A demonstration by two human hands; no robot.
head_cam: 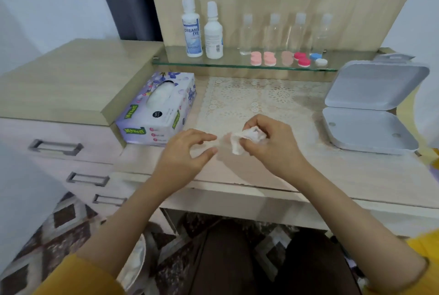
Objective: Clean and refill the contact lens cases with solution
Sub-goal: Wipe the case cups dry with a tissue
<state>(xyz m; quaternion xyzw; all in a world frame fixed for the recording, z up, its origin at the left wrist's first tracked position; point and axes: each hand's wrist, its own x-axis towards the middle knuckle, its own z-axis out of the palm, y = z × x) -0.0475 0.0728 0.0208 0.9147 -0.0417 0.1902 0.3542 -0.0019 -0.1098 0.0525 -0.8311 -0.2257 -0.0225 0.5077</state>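
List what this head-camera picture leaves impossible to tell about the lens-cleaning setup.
- Head view: whether the tissue in the right hand wraps anything; tissue and fingers hide it.
- Head view: whether the left hand pinches anything; motion blur there.
- Head view: fine print on the solution bottles; too blurred.
- Head view: liquid level in the clear bottles; blurred.
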